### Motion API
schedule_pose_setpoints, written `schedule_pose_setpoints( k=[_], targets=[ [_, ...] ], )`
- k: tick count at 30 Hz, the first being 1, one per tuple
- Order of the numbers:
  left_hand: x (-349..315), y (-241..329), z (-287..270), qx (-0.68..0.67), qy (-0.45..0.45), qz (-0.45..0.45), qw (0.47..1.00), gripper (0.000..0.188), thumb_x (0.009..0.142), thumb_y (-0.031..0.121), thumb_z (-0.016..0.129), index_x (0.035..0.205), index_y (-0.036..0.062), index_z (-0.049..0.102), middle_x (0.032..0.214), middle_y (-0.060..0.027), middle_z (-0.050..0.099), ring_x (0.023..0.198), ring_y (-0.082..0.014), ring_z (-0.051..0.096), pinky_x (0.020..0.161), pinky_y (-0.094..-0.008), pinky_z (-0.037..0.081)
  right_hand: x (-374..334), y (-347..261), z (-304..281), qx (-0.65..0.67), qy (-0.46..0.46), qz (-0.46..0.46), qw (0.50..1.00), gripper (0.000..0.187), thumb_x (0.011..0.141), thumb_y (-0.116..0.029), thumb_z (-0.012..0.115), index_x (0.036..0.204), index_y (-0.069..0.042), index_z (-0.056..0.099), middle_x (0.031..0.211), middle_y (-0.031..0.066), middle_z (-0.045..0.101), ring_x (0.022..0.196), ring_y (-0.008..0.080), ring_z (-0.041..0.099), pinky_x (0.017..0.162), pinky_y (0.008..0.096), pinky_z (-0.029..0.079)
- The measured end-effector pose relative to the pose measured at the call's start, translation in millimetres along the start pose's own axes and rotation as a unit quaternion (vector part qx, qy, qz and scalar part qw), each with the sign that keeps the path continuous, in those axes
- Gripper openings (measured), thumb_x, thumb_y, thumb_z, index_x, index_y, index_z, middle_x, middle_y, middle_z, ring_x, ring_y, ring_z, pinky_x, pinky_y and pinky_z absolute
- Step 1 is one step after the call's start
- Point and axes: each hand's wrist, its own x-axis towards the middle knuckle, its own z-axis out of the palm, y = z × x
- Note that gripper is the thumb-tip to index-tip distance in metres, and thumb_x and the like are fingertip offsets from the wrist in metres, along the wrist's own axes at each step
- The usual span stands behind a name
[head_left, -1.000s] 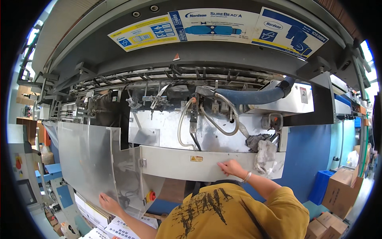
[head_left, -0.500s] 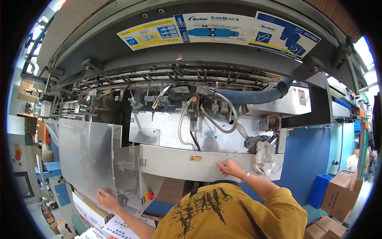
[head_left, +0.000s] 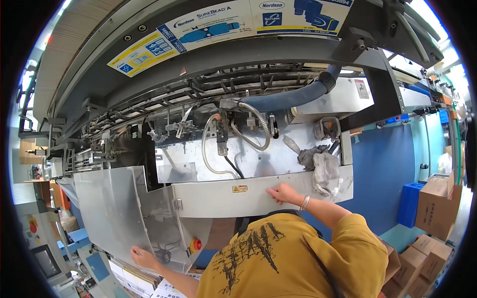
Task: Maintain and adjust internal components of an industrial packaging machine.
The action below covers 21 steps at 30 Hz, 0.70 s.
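While both hands are placed at the front of the machine, the work looks paused or in a light holding stage, though one view cannot settle that. The clear panel (head_left: 107, 213) stands at the machine's left front, and to its right the metal plate (head_left: 285, 159) is in plain sight, with the blue hose (head_left: 293, 100) running above it. Grey rags (head_left: 326, 171) lie over the right part of the white ledge (head_left: 208, 203). Nothing visible marks a step as finished, and what is left cannot be read from here.

The left hand (head_left: 144, 258) is low at the panel's bottom part, its fingers loosely bent; I cannot tell whether they pinch the edge or just touch the surface. Its forearm slants up and leftward from the lower edge of the view, near the red knob (head_left: 197, 245). The right hand (head_left: 282, 192) rests at the ledge, left of the rags and apart from them, its fingers curled inward; whether anything small is under the palm cannot be told. The right elbow bends outward, the forearm pointing up and left, with bracelets (head_left: 305, 202) at the wrist.
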Motion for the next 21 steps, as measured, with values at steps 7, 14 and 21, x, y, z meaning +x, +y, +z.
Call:
schedule_pose_setpoints(
  k=[7, 14, 21],
  targets=[
    [-1.6, -1.5, -1.5, 0.007, 0.0, 0.008, 1.0, 0.037, 0.092, 0.027, 0.048, 0.098, -0.0066, 0.061, 0.095, -0.0242, 0.063, 0.087, -0.0401, 0.057, 0.077, -0.0436, 0.044, -0.6, -1.6, 1.3, 0.011, 0.012, 0.011, 1.0, 0.053, 0.09, -0.044, 0.05, 0.069, 0.003, 0.062, 0.056, 0.0071, 0.059, 0.045, 0.0153, 0.059, 0.049, 0.0281, 0.051],
    [-2.5, 2.4, -1.7, -0.012, 0.001, -0.017, 1.0, 0.036, 0.092, 0.027, 0.048, 0.099, -0.006, 0.062, 0.096, -0.0243, 0.063, 0.087, -0.0402, 0.057, 0.077, -0.0433, 0.045, -4.3, -8.0, -1.1, 0.001, 0.004, 0.014, 1.0, 0.054, 0.09, -0.045, 0.049, 0.068, 0.002, 0.062, 0.057, 0.0078, 0.06, 0.047, 0.0154, 0.06, 0.05, 0.0281, 0.051],
    [-3.7, 12.8, -8.1, -0.02, 0.001, -0.031, 0.999, 0.038, 0.093, 0.029, 0.048, 0.098, -0.0063, 0.061, 0.093, -0.024, 0.063, 0.086, -0.0405, 0.057, 0.076, -0.0442, 0.044, -6.8, -12.3, -1.3, -0.008, 0.01, 0.014, 1.0, 0.055, 0.09, -0.046, 0.048, 0.068, 0.002, 0.063, 0.056, 0.0072, 0.06, 0.046, 0.0153, 0.06, 0.05, 0.0274, 0.051]
  ],
)
